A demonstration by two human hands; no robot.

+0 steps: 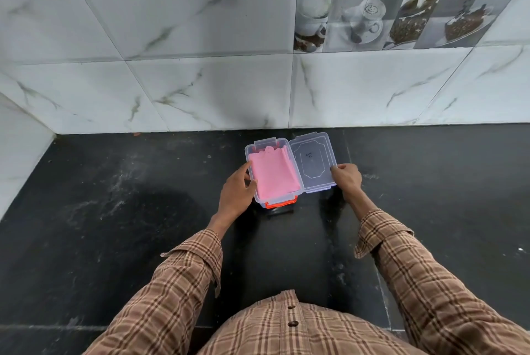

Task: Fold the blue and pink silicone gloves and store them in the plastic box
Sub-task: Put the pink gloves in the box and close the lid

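Note:
A clear plastic box [249, 151] with an orange front latch [280, 204] stands on the black counter near the wall. A folded pink silicone glove [274, 175] lies on top inside it; no blue glove shows. The box's clear lid [312, 163] lies flat beside it on the right. My left hand [237, 191] grips the box's left wall, thumb on the rim. My right hand [347, 178] holds the lid's right edge with its fingertips.
The black stone counter [114, 211] runs left, right and toward me. A white marble-tiled wall [200, 87] rises just behind the box, with a side wall at far left. My checked sleeves reach in from below.

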